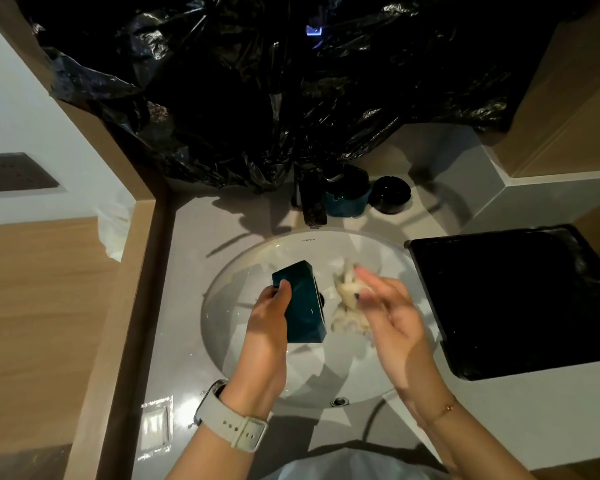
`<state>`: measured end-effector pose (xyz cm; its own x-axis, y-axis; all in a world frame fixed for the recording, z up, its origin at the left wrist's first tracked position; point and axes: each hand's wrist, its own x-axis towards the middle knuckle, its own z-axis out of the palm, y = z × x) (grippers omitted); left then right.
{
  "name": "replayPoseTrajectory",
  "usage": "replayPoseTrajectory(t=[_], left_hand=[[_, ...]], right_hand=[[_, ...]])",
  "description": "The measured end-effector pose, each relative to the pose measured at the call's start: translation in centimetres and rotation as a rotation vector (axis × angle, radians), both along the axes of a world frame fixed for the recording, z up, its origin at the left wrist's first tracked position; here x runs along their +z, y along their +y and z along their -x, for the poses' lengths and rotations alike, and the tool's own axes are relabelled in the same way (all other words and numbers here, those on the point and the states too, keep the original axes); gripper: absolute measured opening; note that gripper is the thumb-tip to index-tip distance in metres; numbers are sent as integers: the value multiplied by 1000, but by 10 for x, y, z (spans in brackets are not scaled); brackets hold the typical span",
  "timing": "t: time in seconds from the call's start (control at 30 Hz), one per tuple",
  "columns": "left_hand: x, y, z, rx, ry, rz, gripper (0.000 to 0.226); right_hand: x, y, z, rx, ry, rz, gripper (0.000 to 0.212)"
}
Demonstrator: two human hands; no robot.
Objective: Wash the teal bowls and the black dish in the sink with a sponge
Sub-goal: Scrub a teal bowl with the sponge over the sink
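Note:
My left hand grips a square teal bowl, tipped on its side over the white sink. Just right of the bowl, my right hand holds a pale, sudsy sponge in its fingers; the sponge is blurred. A second teal bowl stands on the counter behind the sink, beside the dark tap. A small round black dish sits right of that bowl.
A large black tray lies on the counter to the right of the sink. Crumpled black plastic sheeting hangs over the wall behind the tap. A small clear packet lies on the counter at front left.

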<state>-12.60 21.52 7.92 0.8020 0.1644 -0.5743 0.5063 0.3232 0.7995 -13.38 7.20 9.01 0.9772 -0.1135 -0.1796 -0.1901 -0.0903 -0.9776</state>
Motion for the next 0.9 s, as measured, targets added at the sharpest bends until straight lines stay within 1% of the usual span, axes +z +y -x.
replayPoseTrajectory(t=[0.07,0.1,0.2,0.27,0.33,0.37,0.47,0.6,0.67,0.73,0.8,0.83,0.87,0.9], left_hand=[[2,-4,3,-9,32,-25,32],[3,-7,5,-10,43,-37,31],[5,-15,7,-13,46,-27,31],[5,-17,8,13,45,-60,33],[1,-17,11,45,48,-55,36],[0,-17,12,55,46,-37,37],[-1,-18,14,41,47,-37,36],[5,-24,21,-8,38,-3,35],[9,-26,23,6,18,36,35],[8,-24,19,86,54,107,37],[6,-19,12,189,111,197,41],[5,-14,9,216,117,233,42],[5,-8,5,214,121,265,41],[7,-2,2,191,122,293,38]], right_hand=[[0,5,-6,61,-164,56,44],[-2,8,-10,73,-224,100,44],[-7,22,-20,127,-347,256,20],[-17,23,-14,182,-434,357,22],[-29,17,3,245,-491,380,21],[-34,14,14,274,-491,371,21],[-37,10,24,291,-443,342,37],[-22,13,-5,244,-554,475,19],[-21,13,-5,223,-555,432,17],[-29,6,10,258,-539,366,21],[-39,-8,22,328,-505,346,24],[-42,-15,25,348,-458,339,24],[-42,-22,27,342,-375,302,23],[-39,-28,26,304,-273,216,24]])
